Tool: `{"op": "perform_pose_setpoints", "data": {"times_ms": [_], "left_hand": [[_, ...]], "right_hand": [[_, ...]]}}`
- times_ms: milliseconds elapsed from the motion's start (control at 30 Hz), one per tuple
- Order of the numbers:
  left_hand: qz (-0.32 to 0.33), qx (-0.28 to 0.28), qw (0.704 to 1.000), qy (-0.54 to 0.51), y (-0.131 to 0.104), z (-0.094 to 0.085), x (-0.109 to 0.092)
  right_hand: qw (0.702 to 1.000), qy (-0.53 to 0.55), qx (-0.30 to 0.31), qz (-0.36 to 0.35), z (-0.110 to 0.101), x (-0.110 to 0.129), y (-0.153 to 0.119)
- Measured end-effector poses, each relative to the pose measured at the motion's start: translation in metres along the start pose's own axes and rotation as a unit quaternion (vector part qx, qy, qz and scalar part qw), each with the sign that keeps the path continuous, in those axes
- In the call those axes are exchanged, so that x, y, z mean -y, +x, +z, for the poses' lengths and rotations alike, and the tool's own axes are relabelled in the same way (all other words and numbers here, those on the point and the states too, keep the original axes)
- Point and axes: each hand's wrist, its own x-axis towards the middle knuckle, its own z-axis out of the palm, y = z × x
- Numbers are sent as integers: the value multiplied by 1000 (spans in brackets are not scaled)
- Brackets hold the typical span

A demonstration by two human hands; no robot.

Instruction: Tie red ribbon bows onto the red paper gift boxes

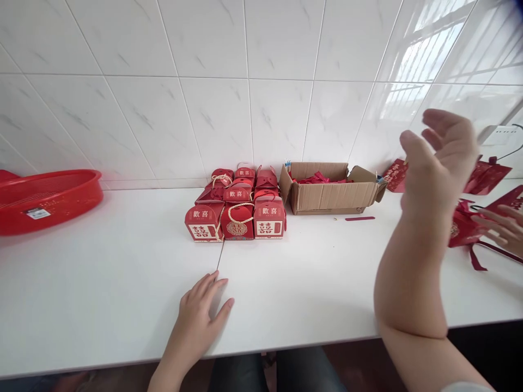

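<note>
My left hand [200,313] lies on the white table [102,305] near its front edge, fingers apart and holding nothing. Just beyond it stands a block of several red gift boxes [269,218] with gold and white Chinese lettering, some with twisted cord handles. My right hand [443,149] is raised above the table on the right, fingers curved and thumb apart, nothing between them. Behind and left of that hand is an open cardboard box [327,198] with red ribbons [318,178] inside.
At the left is a red plastic basin [73,198]. A dark red strip [359,219] lies before the cardboard box. On the far right, another person's hand [504,226] is at a red box [461,228] with a ribbon. A tiled wall [212,125] closes the back.
</note>
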Motion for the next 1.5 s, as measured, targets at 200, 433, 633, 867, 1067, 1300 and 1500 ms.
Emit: {"op": "perform_pose_setpoints", "data": {"times_ms": [200,433,633,867,1067,1300,1500], "left_hand": [[0,-6,1000,15,2,7,9],[1,-26,1000,13,3,10,14],[6,-29,999,11,4,14,17],[10,-37,999,4,4,15,19],[-3,-21,1000,5,7,7,11],[1,-12,1000,8,10,8,12],[-3,-13,1000,3,12,9,13]], "right_hand": [[970,-44,234,54,60,-65,-9],[917,-195,325,123,93,-135,-26],[878,-305,315,189,85,-141,-24],[802,-366,431,193,83,-139,-22],[771,-370,479,198,80,-135,-21],[763,-368,494,194,81,-140,-21],[762,-368,486,218,80,-138,-21]]}}
